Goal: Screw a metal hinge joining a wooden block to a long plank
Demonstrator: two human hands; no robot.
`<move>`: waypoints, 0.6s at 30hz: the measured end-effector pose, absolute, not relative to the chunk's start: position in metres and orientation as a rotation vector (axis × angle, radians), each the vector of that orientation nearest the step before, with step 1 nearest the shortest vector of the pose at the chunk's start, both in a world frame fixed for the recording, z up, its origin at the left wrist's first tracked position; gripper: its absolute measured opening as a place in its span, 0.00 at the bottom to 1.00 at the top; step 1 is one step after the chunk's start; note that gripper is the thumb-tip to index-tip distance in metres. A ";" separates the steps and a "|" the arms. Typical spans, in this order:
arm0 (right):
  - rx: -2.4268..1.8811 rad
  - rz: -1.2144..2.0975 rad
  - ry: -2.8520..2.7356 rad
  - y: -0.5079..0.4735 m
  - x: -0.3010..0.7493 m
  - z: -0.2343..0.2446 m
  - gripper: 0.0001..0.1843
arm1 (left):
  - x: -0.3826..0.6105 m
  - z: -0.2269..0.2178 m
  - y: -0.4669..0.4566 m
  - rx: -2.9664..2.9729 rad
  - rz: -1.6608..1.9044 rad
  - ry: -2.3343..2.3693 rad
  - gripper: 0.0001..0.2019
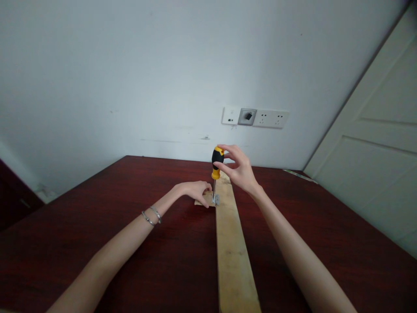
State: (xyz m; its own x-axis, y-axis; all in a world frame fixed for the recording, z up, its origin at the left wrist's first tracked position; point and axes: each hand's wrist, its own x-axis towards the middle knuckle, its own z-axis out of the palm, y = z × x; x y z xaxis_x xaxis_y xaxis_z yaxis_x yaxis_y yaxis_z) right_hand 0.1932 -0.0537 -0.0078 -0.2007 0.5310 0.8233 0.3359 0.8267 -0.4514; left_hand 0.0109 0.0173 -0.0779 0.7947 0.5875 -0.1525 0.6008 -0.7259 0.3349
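Observation:
A yellow and black screwdriver [218,159] stands nearly upright, its handle pinched between the thumb and fingers of my right hand [239,167]. Its shaft points down at a small metal hinge [215,199]; whether the tip sits in a screw is too small to tell. The hinge lies across the seam between a short wooden piece [204,201] and a long wooden plank [230,243]. My left hand [196,191] grips the short piece from the left, thumb at the near side and fingers at the far side.
The plank runs along the dark red table [156,261] toward the white wall [130,78]. Wall sockets [256,117] are set above the table's back edge. A white panelled door [378,143] stands at the right. A thin strip [299,175] lies at the back right edge.

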 end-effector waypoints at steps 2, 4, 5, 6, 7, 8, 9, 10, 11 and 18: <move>-0.667 0.215 -1.815 -0.053 0.193 -0.008 0.23 | 0.011 -0.078 0.017 2.606 -0.046 0.905 0.31; -0.670 0.222 -1.819 -0.053 0.192 -0.009 0.24 | 0.011 -0.079 0.017 2.603 -0.039 0.896 0.32; -0.671 0.225 -1.819 -0.053 0.192 -0.009 0.24 | 0.011 -0.079 0.017 2.603 -0.037 0.892 0.32; -0.670 0.228 -1.819 -0.053 0.192 -0.009 0.24 | 0.011 -0.079 0.017 2.603 -0.038 0.894 0.32; -0.671 0.230 -1.817 -0.053 0.192 -0.009 0.24 | 0.011 -0.078 0.017 2.602 -0.041 0.897 0.33; -0.672 0.233 -1.815 -0.053 0.192 -0.009 0.24 | 0.011 -0.078 0.017 2.601 -0.044 0.901 0.33; -0.671 0.234 -1.814 -0.053 0.192 -0.009 0.24 | 0.011 -0.078 0.017 2.598 -0.048 0.902 0.33; -0.672 0.233 -1.813 -0.053 0.192 -0.009 0.24 | 0.011 -0.078 0.017 2.596 -0.050 0.900 0.32; -0.674 0.230 -1.814 -0.053 0.192 -0.009 0.24 | 0.011 -0.078 0.017 2.596 -0.049 0.895 0.32; -0.668 0.234 -1.825 -0.053 0.192 -0.010 0.24 | 0.011 -0.080 0.019 2.606 -0.051 0.878 0.32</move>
